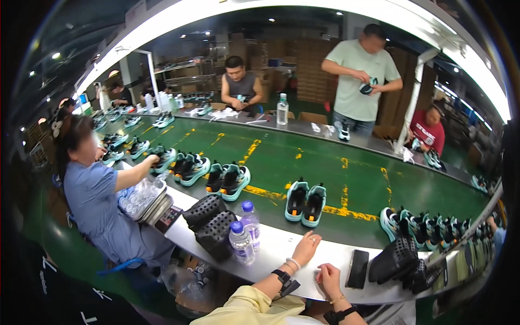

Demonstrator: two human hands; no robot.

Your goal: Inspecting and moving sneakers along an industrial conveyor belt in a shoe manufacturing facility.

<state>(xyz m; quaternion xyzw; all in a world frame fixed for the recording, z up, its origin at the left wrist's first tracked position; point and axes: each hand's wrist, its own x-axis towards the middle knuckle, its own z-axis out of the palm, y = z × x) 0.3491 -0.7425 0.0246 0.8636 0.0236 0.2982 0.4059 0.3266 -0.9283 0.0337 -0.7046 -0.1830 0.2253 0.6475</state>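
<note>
Pair of black-and-teal sneakers (312, 206) upright on the green belt (265, 197), just beyond my metal desk (279, 241). Both shoes look fully formed and stand side by side, in neither of my hands; I judge handling to be paused, and cannot tell what finishing remains. Their long axes run roughly parallel, from my side across the belt, orange patches nearest me; toe direction is unclear. My left hand (307, 247), near them, is loosely extended and empty; my right hand (329, 278) is half-curled, its grip indeterminable.
</note>
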